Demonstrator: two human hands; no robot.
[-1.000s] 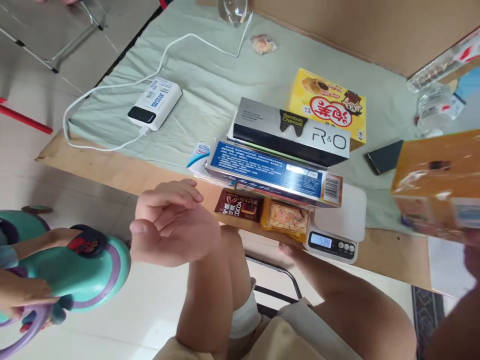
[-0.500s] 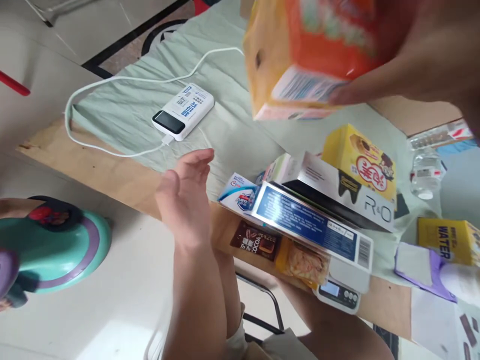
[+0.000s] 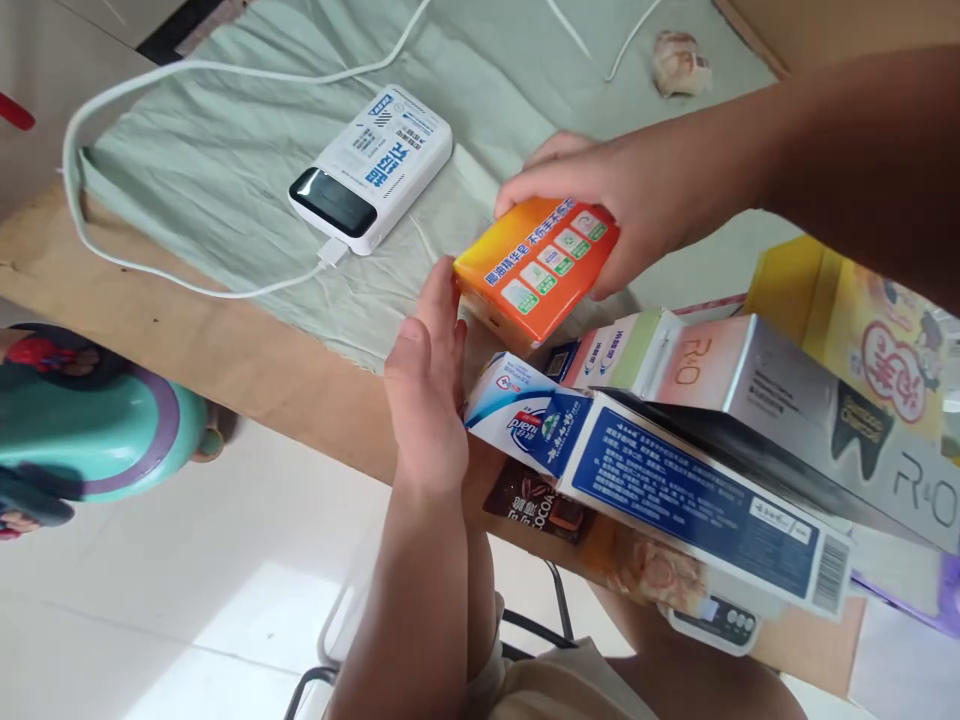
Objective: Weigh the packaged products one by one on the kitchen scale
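My right hand (image 3: 626,195) is wrapped over the back of an orange and yellow soap pack (image 3: 544,265), its printed side facing up toward me. The pack is tilted, close above the green cloth and just behind the row of boxes. My left hand (image 3: 429,400) stands upright with its fingers stretched; the fingertips meet the pack's left corner. Just right of that hand is the blue and white end of a toothpaste box (image 3: 690,500). A silver R&O box (image 3: 817,430) and a pink-green box (image 3: 619,350) are lined up behind it.
A white power bank (image 3: 375,165) with a plugged-in white cable (image 3: 217,65) lies on the green cloth (image 3: 247,140). A yellow box (image 3: 870,330), a brown cocoa packet (image 3: 536,500) and a small scale (image 3: 716,620) are to the right. A teal ride-on toy (image 3: 127,430) stands on the floor.
My right hand has brought the soap pack down and left, from high at the upper right to behind the boxes. My left hand has shifted right and now touches the pack.
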